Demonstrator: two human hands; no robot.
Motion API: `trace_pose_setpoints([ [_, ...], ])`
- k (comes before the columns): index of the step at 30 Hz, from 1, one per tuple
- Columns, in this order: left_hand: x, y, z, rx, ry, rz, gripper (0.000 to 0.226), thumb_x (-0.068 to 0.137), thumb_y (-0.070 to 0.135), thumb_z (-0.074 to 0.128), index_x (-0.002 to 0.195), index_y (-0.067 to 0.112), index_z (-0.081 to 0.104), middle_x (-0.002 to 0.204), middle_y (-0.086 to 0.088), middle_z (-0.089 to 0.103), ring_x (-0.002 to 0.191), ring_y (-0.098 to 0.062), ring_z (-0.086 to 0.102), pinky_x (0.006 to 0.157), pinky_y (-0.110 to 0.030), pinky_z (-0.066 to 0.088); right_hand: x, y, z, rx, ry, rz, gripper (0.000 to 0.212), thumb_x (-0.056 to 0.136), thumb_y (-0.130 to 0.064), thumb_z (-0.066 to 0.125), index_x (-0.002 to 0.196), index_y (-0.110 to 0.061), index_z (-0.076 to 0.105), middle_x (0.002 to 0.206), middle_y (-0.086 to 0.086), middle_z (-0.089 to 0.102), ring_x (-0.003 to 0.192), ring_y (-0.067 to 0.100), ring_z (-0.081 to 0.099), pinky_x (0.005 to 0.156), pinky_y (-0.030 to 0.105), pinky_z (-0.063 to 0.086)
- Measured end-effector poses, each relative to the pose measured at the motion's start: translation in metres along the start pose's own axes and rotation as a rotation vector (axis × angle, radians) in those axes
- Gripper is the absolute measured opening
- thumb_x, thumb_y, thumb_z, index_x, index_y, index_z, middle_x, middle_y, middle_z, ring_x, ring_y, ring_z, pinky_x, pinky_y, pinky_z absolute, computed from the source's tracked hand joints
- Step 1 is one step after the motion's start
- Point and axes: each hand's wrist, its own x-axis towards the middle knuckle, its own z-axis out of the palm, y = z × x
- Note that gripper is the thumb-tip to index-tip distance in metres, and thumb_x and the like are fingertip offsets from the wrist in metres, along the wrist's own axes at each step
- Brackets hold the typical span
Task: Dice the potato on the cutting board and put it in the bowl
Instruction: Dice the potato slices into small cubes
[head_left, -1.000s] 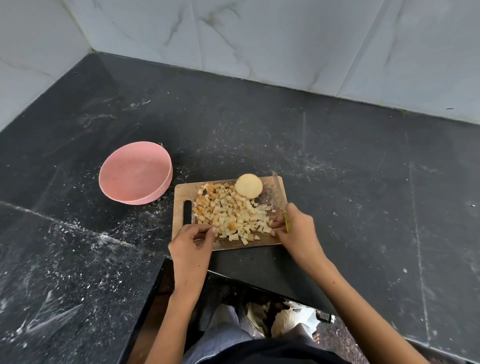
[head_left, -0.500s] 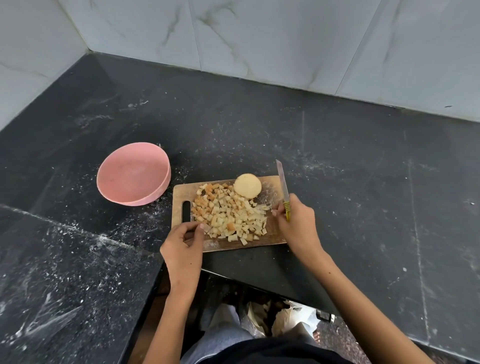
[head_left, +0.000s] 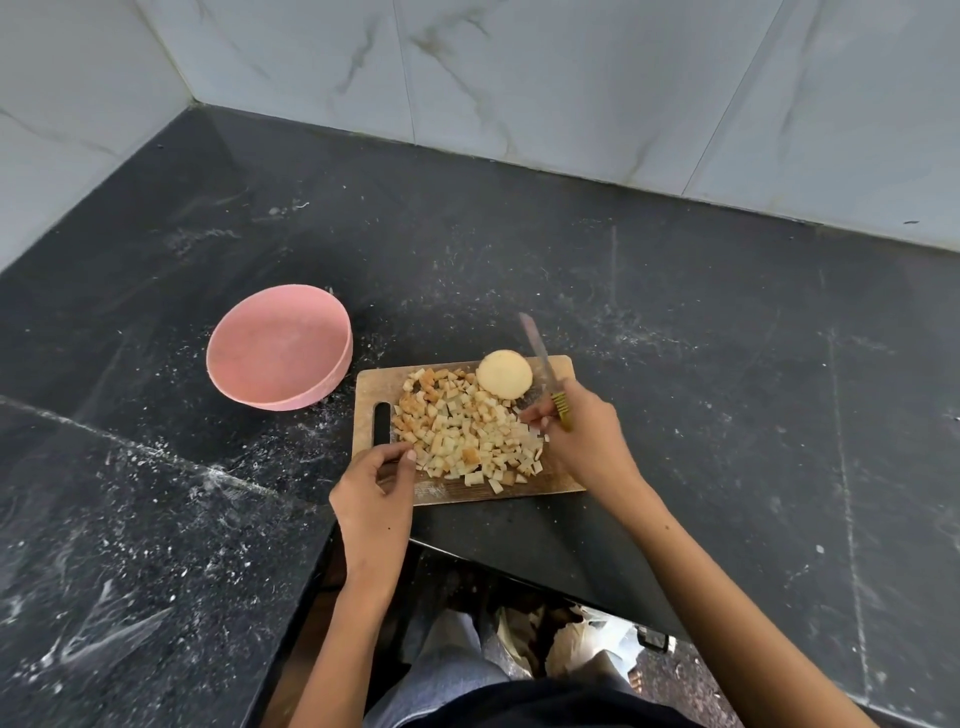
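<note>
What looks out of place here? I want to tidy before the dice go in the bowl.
White specks and smears dust the black counter around the pink bowl and cutting board. Some potato dice look browner than others.

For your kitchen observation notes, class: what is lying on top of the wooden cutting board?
On the wooden cutting board lie a heap of pale diced potato cubes and one uncut rounded potato piece. The left hand covers its near corner, so nothing can be seen there.

Pink bowl (head_left: 270, 353); pale-yellow potato dice (head_left: 467, 431); brown wooden board (head_left: 384, 382); black speckled counter (head_left: 675, 322); white marbled tiles (head_left: 571, 78)
</note>
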Motion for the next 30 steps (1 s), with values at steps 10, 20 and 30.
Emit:
trace_pose_setpoints([
  [10,-0.006,0.015,0.001,0.07,0.004,0.225,0.01,0.088,0.008,0.068,0.095,0.013,0.073,0.095,0.006,0.065,0.084,-0.001,0.062,0.067,-0.004,0.043,-0.004,0.01,0.017,-0.095,0.046,0.017,0.025,0.088,0.008,0.039,0.085,-0.016,0.045,0.093,0.006,0.065,0.085,0.02,0.061,0.076,0.036,0.052],
  [20,-0.001,0.025,0.012,0.141,-0.118,0.315,0.011,0.09,0.024,0.068,0.099,0.022,0.074,0.095,0.013,0.061,0.095,-0.006,0.057,0.08,-0.013,0.041,-0.003,0.018,-0.005,0.162,0.143,0.085,0.032,0.087,0.015,0.03,0.078,-0.015,0.038,0.087,0.014,0.065,0.084,0.028,0.065,0.078,0.039,0.055],
  [30,0.039,0.048,0.051,0.407,-0.2,0.54,0.023,0.084,0.028,0.073,0.104,0.017,0.074,0.11,0.002,0.068,0.106,-0.016,0.054,0.085,-0.027,0.038,0.0,0.005,0.008,0.165,0.097,0.058,0.03,0.093,0.009,0.032,0.079,-0.017,0.038,0.087,0.007,0.068,0.083,0.02,0.065,0.076,0.031,0.055],
])
